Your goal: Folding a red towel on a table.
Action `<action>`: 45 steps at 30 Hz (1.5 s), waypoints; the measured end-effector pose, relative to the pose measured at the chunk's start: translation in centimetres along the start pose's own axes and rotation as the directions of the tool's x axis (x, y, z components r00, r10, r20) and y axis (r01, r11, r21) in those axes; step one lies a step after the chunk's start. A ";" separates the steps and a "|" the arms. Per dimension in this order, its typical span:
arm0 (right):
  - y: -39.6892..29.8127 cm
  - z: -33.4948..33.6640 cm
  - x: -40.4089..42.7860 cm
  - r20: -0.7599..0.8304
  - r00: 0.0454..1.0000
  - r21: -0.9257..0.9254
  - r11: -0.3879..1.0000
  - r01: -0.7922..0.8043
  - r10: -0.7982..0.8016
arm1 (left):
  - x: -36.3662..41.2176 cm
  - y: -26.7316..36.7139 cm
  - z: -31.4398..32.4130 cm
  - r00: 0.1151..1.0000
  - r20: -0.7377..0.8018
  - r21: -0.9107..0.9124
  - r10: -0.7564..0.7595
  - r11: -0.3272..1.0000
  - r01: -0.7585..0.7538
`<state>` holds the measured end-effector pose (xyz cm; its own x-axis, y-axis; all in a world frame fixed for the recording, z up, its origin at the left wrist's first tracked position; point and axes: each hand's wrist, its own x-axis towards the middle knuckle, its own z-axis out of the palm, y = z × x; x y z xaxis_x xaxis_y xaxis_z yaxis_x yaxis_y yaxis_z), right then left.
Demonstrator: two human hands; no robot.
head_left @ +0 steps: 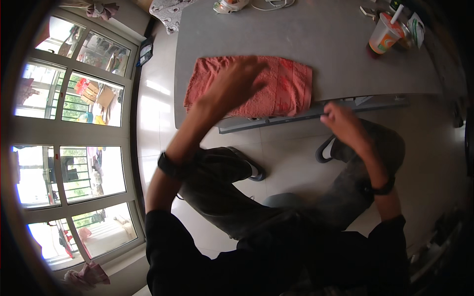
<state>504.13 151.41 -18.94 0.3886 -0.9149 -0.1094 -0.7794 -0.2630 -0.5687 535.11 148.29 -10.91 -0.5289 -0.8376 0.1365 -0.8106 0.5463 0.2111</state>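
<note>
A coral-red terry towel point(287, 88), folded into a rough rectangle, lies along the front edge of a grey table point(326, 48). My left hand point(242, 81) is over its middle, blurred, with thumb and fingers apart. Whether the palm presses on the cloth or hovers just above it, I cannot tell. Past the towel's right end, in front of the table edge, is my right hand point(340, 122). Its fingers are loosely curled, a small gap shows at the thumb, and no object is seen in it. Both wrists wear dark bands.
A lidded cup with a straw point(385, 37) stands at the table's far right, beside a green-and-white packet point(416, 29). A plastic bag point(229, 5) and a white cable point(274, 5) lie at the back. Under the tabletop an open drawer point(355, 107) juts out. Glazed doors point(92, 133) fill the left.
</note>
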 end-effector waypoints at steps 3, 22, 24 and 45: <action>-0.5 -2.4 4.0 -0.216 0.962 0.007 0.985 0.171 -0.165 | -3.9 2.8 5.1 0.997 0.001 0.069 -0.081 0.994 0.081; 2.7 -1.9 11.8 0.027 0.897 -0.095 0.892 0.441 -0.441 | -2.1 6.0 12.6 0.818 -0.572 -0.042 -0.059 0.998 0.043; 2.7 -1.8 11.8 0.046 0.888 -0.064 0.886 0.459 -0.457 | -2.2 6.4 10.5 0.786 -0.499 -0.278 -0.364 0.927 0.253; 2.4 0.6 9.5 -0.170 0.862 -0.225 0.871 0.438 -0.477 | -4.2 7.8 15.3 0.938 -0.345 0.328 0.033 0.941 0.088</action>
<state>506.25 142.23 -21.82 0.6236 -0.7152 0.3156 -0.6190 -0.6983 -0.3595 527.18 156.11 -24.68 -0.4358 -0.7682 0.4690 -0.8914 0.4404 -0.1069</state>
